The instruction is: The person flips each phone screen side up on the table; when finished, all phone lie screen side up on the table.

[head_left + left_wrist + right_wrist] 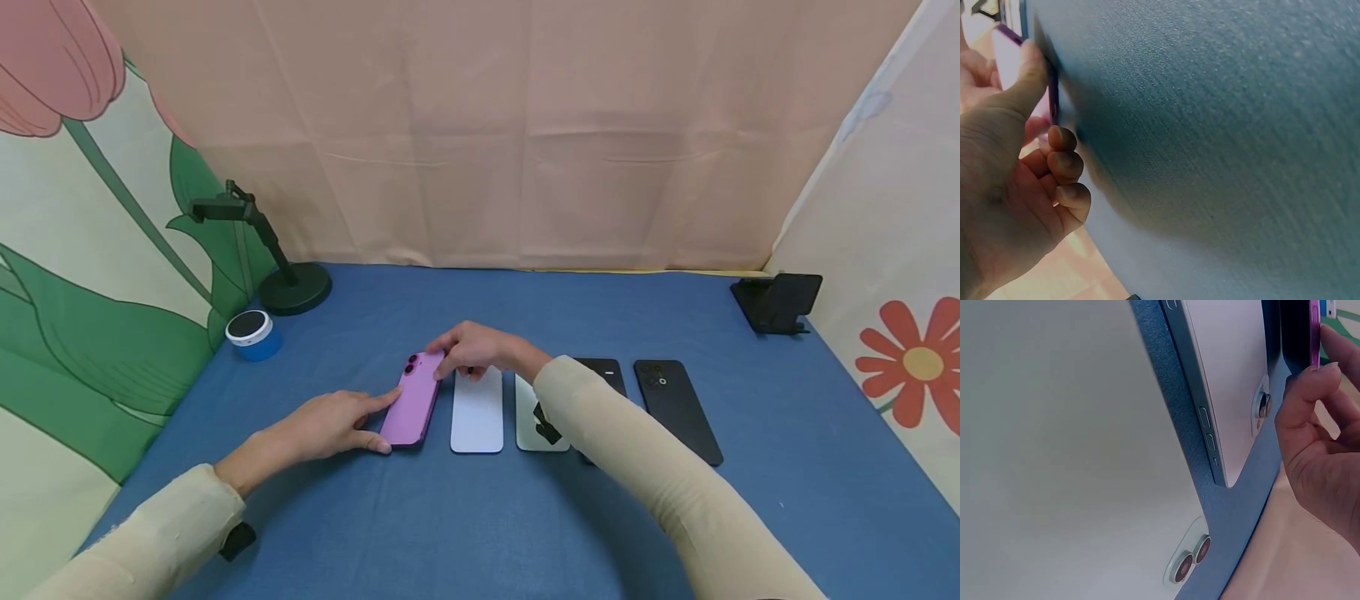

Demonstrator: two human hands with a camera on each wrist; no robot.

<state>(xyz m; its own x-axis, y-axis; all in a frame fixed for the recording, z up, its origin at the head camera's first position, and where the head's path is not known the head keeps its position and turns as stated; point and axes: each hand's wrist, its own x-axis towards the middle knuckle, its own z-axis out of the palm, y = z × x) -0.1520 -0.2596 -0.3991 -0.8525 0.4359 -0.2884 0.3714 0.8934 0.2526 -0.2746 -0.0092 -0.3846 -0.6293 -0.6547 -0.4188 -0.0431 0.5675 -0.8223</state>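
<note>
A purple smartphone (411, 404) is back side up on the blue table, its camera lenses at the far end. My left hand (326, 425) holds its left side and near corner between thumb and index finger; the left wrist view shows the thumb on the phone's (1007, 59) edge and the other fingers curled. With thumb and index finger, my right hand (480, 346) pinches the far right corner. In the right wrist view the phone's dark face and purple rim (1314, 337) show, tilted up from the cloth. Just right lies a pale lavender phone (477, 417).
Further right lie a pale green phone (528, 425), a black phone (606, 371) partly hidden under my right sleeve, and another black phone (675, 408). A black stand (776, 302) sits back right. At back left are a dark desk stand (295, 287) and a blue-and-white tub (255, 335).
</note>
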